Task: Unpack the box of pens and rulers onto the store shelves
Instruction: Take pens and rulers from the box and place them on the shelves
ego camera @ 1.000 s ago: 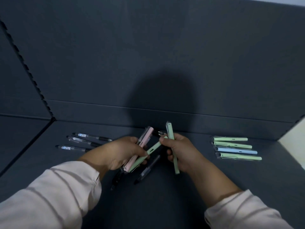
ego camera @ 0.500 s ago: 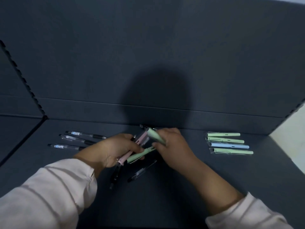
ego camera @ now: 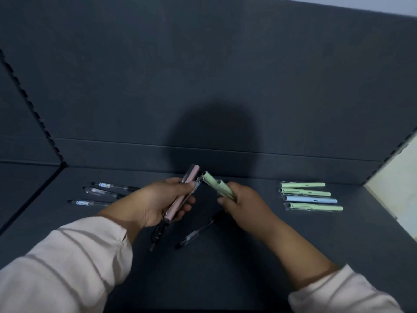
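Left hand [ego camera: 158,199]: closed round a pink pen [ego camera: 180,197] with dark pens bundled behind it. Right hand [ego camera: 243,204]: closed on two green pens [ego camera: 216,185] (tips angled toward the pink one). Shelf [ego camera: 225,279], right edge: four pastel pens [ego camera: 309,196] in a row. Left edge: three clear pens [ego camera: 103,193]. Centre: one dark pen [ego camera: 198,231], loose.

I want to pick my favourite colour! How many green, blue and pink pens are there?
green pens: 5, with 2 in the right hand
blue pen: 1 in clear sight
pink pen: 1, in the left hand
Total: 7
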